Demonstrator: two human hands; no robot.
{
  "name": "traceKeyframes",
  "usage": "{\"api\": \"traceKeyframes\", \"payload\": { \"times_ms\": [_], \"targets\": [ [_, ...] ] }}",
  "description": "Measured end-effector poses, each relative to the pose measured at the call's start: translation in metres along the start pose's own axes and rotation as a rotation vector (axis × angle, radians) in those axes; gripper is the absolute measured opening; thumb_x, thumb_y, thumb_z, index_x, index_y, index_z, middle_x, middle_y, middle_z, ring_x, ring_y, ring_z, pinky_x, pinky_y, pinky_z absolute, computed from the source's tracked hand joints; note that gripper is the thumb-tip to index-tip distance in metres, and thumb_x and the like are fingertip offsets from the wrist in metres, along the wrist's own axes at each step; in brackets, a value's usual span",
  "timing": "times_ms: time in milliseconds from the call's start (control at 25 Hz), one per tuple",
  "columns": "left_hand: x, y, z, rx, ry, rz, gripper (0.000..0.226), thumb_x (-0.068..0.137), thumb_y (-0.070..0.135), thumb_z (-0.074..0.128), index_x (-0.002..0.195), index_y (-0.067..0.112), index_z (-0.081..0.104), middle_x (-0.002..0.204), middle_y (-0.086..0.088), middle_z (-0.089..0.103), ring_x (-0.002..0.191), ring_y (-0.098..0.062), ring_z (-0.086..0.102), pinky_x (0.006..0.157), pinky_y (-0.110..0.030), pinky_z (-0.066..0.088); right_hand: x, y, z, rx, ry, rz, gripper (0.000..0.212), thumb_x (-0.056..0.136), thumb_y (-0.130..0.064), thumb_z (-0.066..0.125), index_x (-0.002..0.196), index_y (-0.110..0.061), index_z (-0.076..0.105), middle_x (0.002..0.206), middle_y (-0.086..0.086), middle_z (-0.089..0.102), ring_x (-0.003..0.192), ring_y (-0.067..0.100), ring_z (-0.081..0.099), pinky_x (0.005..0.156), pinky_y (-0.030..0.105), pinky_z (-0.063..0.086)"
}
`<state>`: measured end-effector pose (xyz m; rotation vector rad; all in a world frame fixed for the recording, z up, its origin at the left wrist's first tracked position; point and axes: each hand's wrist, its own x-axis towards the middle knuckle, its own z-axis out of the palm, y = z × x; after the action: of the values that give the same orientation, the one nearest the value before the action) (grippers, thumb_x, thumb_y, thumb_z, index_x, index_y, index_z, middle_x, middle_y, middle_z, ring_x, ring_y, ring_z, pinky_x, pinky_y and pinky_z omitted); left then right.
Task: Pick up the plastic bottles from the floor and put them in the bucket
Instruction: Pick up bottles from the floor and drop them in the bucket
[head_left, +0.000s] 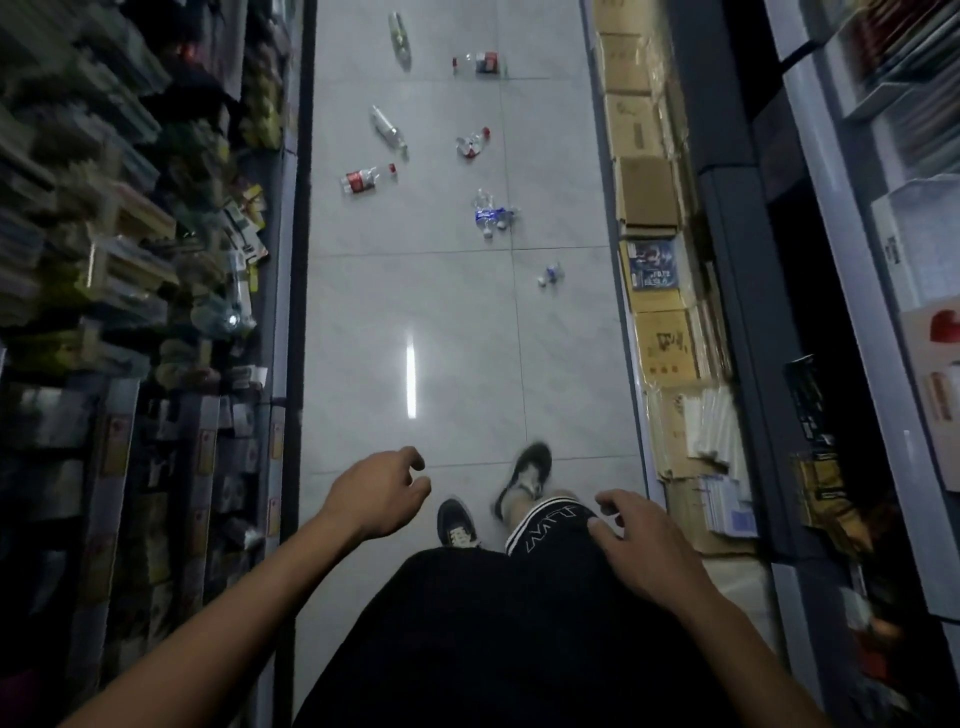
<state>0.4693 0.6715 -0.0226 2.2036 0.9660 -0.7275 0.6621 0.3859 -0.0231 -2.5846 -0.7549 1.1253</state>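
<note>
Several plastic bottles lie scattered on the grey tiled floor ahead. Closest is a small crushed bottle, then a blue-labelled one. Farther off lie a red-labelled bottle, a crumpled red-capped one, a clear bottle, another red-labelled one and a greenish one. My left hand hangs in front of me with loosely curled fingers, holding nothing. My right hand is also empty, fingers relaxed, over my right thigh. No bucket is in view.
I stand in a narrow shop aisle. Stocked shelves line the left side. Cardboard boxes run along the right, beside dark cabinets. My feet in dark shoes are on the tiles.
</note>
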Motion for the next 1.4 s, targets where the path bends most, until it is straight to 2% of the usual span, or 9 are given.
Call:
{"api": "traceKeyframes", "payload": {
  "times_ms": [120,400,640,840,1080,1200,1320,1400],
  "targets": [
    [0.063,0.026,-0.045,0.036,0.009,0.014,0.042,0.098,0.045,0.048,0.134,0.025,0.058,0.117,0.005,0.071,0.102,-0.017,0.065,0.087,-0.038,0.055,0.053,-0.003,-0.030,0.049,0.008,0.029,0.040,0.096,-0.045,0.057,0.132,-0.027,0.059,0.125,-0.007,0.064,0.109,0.012,0.058,0.091,0.034,0.050],
    [0.157,0.074,-0.128,0.017,0.008,-0.068,0.041,0.097,0.046,0.050,0.131,0.025,0.060,0.116,0.004,0.073,0.099,-0.017,0.065,0.084,-0.035,0.054,0.199,-0.035,-0.139,0.037,-0.015,-0.072,0.043,0.097,-0.043,0.057,0.135,-0.022,0.059,0.130,-0.003,0.063,0.116,0.017,0.058,0.096,0.035,0.049],
    [0.200,0.082,-0.177,-0.058,0.025,-0.176,0.038,0.096,0.051,0.049,0.126,0.030,0.061,0.116,0.004,0.072,0.101,-0.018,0.066,0.083,-0.035,0.053,0.323,-0.096,-0.223,-0.062,-0.074,-0.205,0.044,0.099,-0.045,0.054,0.135,-0.021,0.058,0.127,-0.003,0.064,0.115,0.018,0.059,0.094,0.039,0.051],
    [0.257,0.073,-0.226,-0.128,-0.041,-0.235,0.047,0.094,0.053,0.046,0.132,0.029,0.058,0.118,0.006,0.071,0.106,-0.018,0.065,0.087,-0.037,0.054,0.418,-0.162,-0.266,-0.128,-0.098,-0.244,0.043,0.100,-0.045,0.054,0.136,-0.021,0.058,0.127,-0.002,0.064,0.114,0.018,0.059,0.093,0.040,0.052],
    [0.356,0.068,-0.331,-0.143,-0.045,-0.183,0.043,0.094,0.048,0.048,0.130,0.028,0.060,0.111,0.008,0.072,0.102,-0.017,0.065,0.088,-0.037,0.054,0.482,-0.223,-0.303,-0.071,-0.104,-0.146,0.043,0.099,-0.043,0.058,0.135,-0.020,0.058,0.125,-0.002,0.065,0.109,0.015,0.059,0.092,0.039,0.053],
    [0.407,0.082,-0.382,-0.096,-0.045,-0.085,0.043,0.093,0.047,0.048,0.129,0.027,0.061,0.112,0.008,0.073,0.104,-0.019,0.065,0.089,-0.036,0.053,0.502,-0.235,-0.315,-0.051,-0.121,-0.090,0.041,0.097,-0.042,0.059,0.134,-0.023,0.059,0.123,-0.005,0.065,0.108,0.013,0.059,0.091,0.037,0.053],
    [0.456,0.107,-0.422,-0.029,-0.055,-0.007,0.043,0.095,0.049,0.047,0.129,0.027,0.060,0.116,0.007,0.072,0.107,-0.021,0.065,0.089,-0.038,0.053,0.521,-0.234,-0.332,0.002,-0.117,-0.036,0.031,0.095,-0.043,0.058,0.123,-0.030,0.061,0.110,-0.012,0.062,0.103,0.013,0.062,0.085,0.035,0.053],
    [0.484,0.126,-0.443,0.009,-0.071,0.022,0.042,0.096,0.049,0.047,0.129,0.027,0.060,0.116,0.007,0.072,0.106,-0.020,0.065,0.089,-0.037,0.054,0.536,-0.230,-0.344,0.024,-0.124,-0.017,0.028,0.093,-0.046,0.054,0.116,-0.032,0.061,0.108,-0.011,0.063,0.099,0.013,0.062,0.083,0.035,0.054]
  ]
}}
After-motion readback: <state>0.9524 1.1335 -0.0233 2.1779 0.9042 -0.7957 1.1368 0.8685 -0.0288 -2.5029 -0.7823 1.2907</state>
